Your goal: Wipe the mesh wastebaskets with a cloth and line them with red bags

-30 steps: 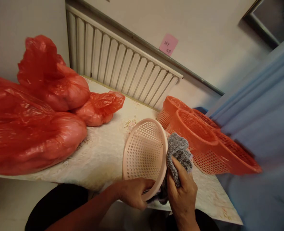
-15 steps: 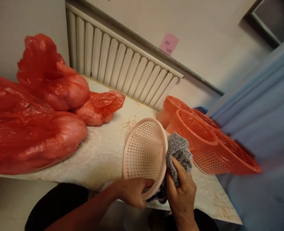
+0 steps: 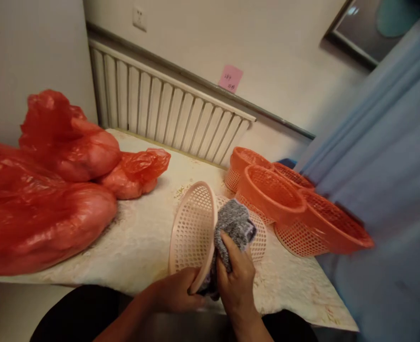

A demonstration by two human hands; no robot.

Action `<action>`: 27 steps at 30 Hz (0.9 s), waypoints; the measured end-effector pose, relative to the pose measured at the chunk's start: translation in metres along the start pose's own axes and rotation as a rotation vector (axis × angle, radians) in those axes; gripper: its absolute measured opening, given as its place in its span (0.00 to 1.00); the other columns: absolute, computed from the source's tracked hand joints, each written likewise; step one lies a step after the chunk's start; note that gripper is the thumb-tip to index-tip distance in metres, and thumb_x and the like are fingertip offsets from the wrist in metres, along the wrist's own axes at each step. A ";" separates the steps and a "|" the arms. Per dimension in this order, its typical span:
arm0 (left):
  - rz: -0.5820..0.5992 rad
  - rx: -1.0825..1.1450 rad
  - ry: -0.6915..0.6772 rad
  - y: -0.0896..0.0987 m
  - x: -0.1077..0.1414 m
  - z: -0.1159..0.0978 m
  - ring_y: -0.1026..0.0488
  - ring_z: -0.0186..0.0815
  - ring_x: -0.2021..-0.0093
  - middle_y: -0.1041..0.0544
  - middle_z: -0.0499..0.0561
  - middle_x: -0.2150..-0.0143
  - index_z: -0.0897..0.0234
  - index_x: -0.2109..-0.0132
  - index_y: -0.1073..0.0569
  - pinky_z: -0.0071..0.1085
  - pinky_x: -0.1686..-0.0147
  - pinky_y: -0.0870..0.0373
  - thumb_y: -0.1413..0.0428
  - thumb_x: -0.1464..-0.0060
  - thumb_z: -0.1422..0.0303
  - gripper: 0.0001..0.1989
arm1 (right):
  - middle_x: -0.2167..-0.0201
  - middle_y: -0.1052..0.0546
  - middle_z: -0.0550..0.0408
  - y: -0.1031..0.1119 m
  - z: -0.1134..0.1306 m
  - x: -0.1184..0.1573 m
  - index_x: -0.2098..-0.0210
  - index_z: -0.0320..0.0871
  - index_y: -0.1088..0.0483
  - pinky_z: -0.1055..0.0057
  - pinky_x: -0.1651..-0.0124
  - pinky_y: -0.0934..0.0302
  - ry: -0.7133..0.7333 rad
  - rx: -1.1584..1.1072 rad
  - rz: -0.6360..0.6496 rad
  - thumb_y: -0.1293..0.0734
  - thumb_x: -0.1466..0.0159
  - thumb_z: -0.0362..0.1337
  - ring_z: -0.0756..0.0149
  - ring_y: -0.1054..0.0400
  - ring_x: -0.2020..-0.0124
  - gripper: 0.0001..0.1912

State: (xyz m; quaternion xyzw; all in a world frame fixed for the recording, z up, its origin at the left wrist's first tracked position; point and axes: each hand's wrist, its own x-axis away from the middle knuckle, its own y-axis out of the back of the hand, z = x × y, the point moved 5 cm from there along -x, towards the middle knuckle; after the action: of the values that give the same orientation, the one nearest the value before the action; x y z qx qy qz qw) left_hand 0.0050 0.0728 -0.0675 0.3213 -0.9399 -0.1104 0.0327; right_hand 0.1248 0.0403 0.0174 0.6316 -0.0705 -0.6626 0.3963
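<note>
So the pale pink basket is up off to the front of the left hand, mouth facing leftward. That hand is closed over the near end of the rim, though some of its fingers are hidden. The right hand is curled tight around a bunched gray cloth, pushed against the outside of the rim, with a darker bit of it hanging down between the two hands.

Biggest change from half a second ago: the basket's been turned. You could look right into its mouth then; now the opening is way narrower and the holey outer wall pokes out beyond the cloth, right of the right hand. Both hands and the basket have shifted left too, a bit further from the orange baskets ahead and to the right of the right hand. Those look untouched, same with the red plastic bags left of the left hand. The view's tilted a little as well, so a wall socket now shows far beyond the hands.
</note>
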 end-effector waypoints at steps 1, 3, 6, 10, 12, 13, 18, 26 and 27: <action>-0.020 0.062 -0.022 0.000 0.000 -0.004 0.31 0.35 0.65 0.24 0.48 0.63 0.65 0.53 0.26 0.28 0.62 0.32 0.43 0.53 0.69 0.17 | 0.52 0.22 0.49 0.000 -0.001 0.000 0.42 0.43 0.35 0.52 0.45 0.38 0.002 -0.013 0.004 0.40 0.38 0.28 0.56 0.28 0.54 0.25; -0.085 0.216 -0.073 0.000 -0.002 -0.015 0.28 0.39 0.60 0.23 0.52 0.59 0.65 0.50 0.27 0.31 0.58 0.30 0.45 0.46 0.60 0.19 | 0.52 0.23 0.47 0.000 -0.002 0.001 0.42 0.42 0.35 0.52 0.46 0.37 -0.006 -0.030 0.018 0.41 0.39 0.28 0.54 0.29 0.52 0.26; -0.289 0.343 -0.079 0.001 -0.011 -0.031 0.29 0.45 0.47 0.23 0.56 0.49 0.64 0.44 0.29 0.37 0.46 0.33 0.49 0.42 0.51 0.26 | 0.51 0.24 0.44 0.001 -0.005 0.002 0.42 0.42 0.34 0.55 0.51 0.35 -0.035 -0.056 0.049 0.40 0.41 0.28 0.51 0.33 0.50 0.27; -0.528 0.295 -0.029 0.000 -0.021 -0.052 0.34 0.49 0.39 0.26 0.57 0.43 0.67 0.42 0.31 0.43 0.37 0.42 0.49 0.42 0.51 0.28 | 0.55 0.24 0.44 0.009 -0.008 -0.002 0.42 0.43 0.33 0.57 0.55 0.34 -0.031 -0.123 0.058 0.39 0.42 0.29 0.52 0.34 0.54 0.27; -0.547 0.252 -0.018 -0.001 -0.024 -0.058 0.35 0.49 0.38 0.26 0.56 0.43 0.67 0.41 0.31 0.45 0.36 0.45 0.48 0.42 0.52 0.29 | 0.58 0.24 0.45 0.015 -0.012 -0.007 0.44 0.43 0.32 0.58 0.56 0.34 -0.006 -0.157 0.055 0.39 0.42 0.28 0.53 0.35 0.57 0.26; -0.541 0.232 -0.008 -0.002 -0.024 -0.059 0.35 0.49 0.38 0.25 0.56 0.43 0.67 0.41 0.31 0.45 0.35 0.46 0.48 0.42 0.52 0.29 | 0.59 0.24 0.45 0.018 -0.016 -0.009 0.45 0.43 0.31 0.58 0.56 0.34 0.003 -0.166 0.063 0.39 0.43 0.27 0.54 0.36 0.58 0.26; -0.494 0.228 0.051 0.000 -0.023 -0.048 0.32 0.49 0.41 0.22 0.57 0.47 0.69 0.43 0.29 0.46 0.38 0.41 0.48 0.41 0.54 0.27 | 0.63 0.24 0.47 0.021 -0.066 -0.010 0.48 0.43 0.28 0.61 0.56 0.34 -0.056 -0.128 0.121 0.41 0.48 0.22 0.55 0.36 0.60 0.30; -0.553 0.070 0.177 -0.005 -0.021 -0.056 0.25 0.49 0.51 0.18 0.55 0.57 0.68 0.48 0.24 0.46 0.41 0.36 0.47 0.43 0.50 0.27 | 0.61 0.24 0.48 0.017 -0.174 0.029 0.46 0.43 0.30 0.62 0.50 0.36 -0.285 0.033 0.094 0.41 0.43 0.24 0.55 0.37 0.53 0.27; -0.565 0.052 0.201 -0.006 -0.021 -0.056 0.24 0.49 0.53 0.18 0.55 0.59 0.68 0.48 0.24 0.46 0.41 0.36 0.47 0.43 0.50 0.27 | 0.61 0.24 0.48 0.017 -0.179 0.033 0.46 0.43 0.30 0.62 0.51 0.36 -0.296 0.040 0.085 0.41 0.43 0.25 0.54 0.37 0.53 0.27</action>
State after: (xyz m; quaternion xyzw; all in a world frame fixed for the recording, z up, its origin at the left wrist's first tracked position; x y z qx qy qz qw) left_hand 0.0322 0.0705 -0.0141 0.5804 -0.8077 -0.0585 0.0855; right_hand 0.2958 0.0812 -0.0327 0.5314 -0.1681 -0.7294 0.3967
